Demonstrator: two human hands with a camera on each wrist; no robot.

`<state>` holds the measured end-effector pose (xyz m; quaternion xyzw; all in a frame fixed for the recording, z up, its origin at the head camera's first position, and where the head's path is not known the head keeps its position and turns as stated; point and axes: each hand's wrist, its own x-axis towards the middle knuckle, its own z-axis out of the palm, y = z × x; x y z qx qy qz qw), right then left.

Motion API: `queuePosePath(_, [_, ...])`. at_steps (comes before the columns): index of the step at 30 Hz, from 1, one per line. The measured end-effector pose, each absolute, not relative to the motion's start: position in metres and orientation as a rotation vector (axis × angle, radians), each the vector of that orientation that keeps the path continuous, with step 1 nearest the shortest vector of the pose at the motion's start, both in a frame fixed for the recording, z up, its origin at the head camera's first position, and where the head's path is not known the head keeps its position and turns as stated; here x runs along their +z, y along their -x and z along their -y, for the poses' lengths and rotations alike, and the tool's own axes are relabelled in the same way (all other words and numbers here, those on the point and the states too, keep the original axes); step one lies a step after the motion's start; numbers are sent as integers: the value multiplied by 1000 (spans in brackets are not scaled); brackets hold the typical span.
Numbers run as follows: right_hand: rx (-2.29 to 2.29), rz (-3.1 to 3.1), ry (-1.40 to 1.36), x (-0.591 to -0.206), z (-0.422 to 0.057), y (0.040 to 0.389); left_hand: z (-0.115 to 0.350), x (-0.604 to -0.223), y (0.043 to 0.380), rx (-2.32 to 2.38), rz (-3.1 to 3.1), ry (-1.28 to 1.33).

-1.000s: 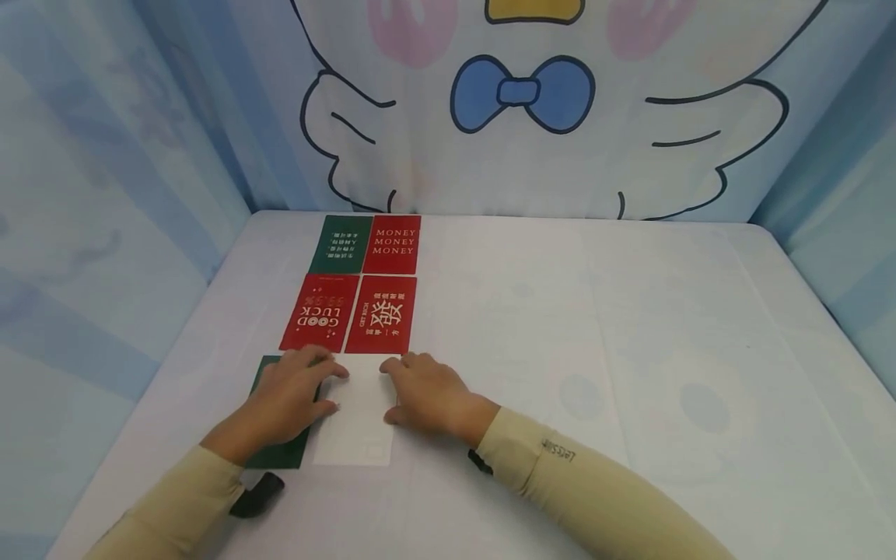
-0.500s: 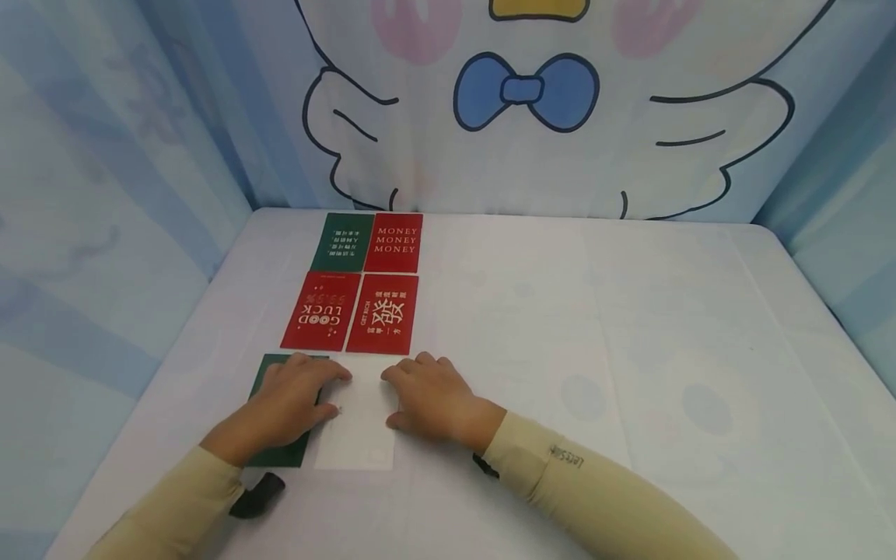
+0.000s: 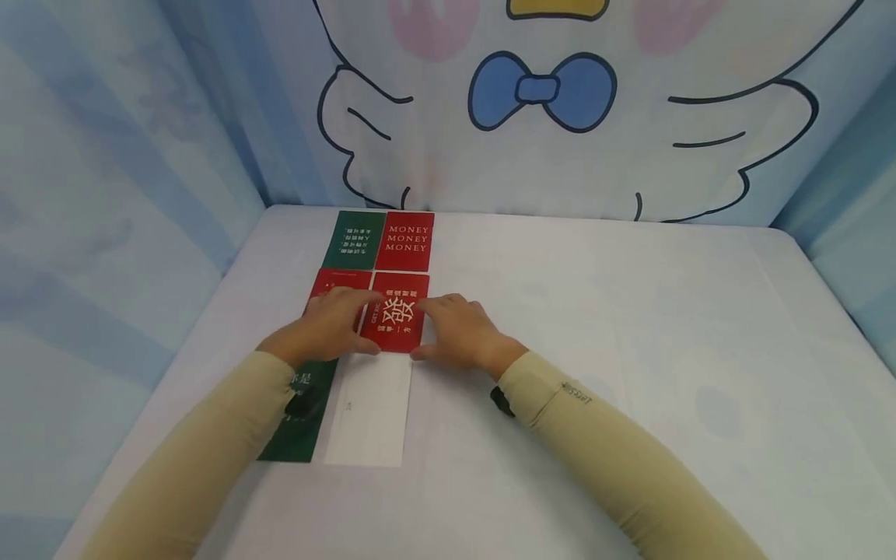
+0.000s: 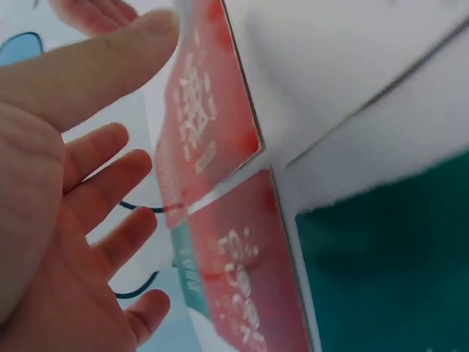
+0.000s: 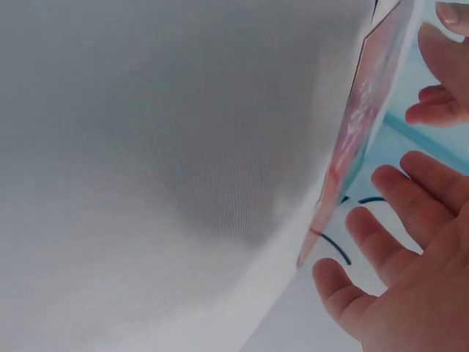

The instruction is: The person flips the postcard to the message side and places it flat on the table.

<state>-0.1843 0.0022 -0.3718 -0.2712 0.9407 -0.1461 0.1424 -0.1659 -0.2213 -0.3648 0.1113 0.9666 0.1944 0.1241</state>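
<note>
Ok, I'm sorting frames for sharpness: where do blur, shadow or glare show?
Head: soft light, and the red rectangular MONEY card reads clearly. Left wrist: white lettering on the red rectangular GOOD LUCK card looks smeared. Right wrist: lettering on the steeply angled red card is unreadable, and soft shadow greys the white tabletop.

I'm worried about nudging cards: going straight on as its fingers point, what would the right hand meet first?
The right hand would probably meet the red GET RICH card first, with the left hand beyond; whether it touches the card now is unclear.
</note>
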Motion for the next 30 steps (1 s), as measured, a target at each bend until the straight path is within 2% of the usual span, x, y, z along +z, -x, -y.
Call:
queuePosePath(7, [-411, -2673, 771, -378, 8, 193, 218, -378, 181, 531, -2732, -260])
queuePosePath(13, [-376, -2691, 758, -380, 11, 194, 216, -373, 184, 541, -2719, -239])
queuePosePath(19, [-310, -2714, 820, -381, 13, 195, 217, -369, 185, 516, -2701, -265])
queuePosePath(27, [-58, -2780, 1049, -382, 17, 193, 220, -372, 185, 559, -2699, -290])
queuePosePath(30, [-73, -2769, 1005, -378, 18, 195, 222, -371, 185, 636, -2710, -295])
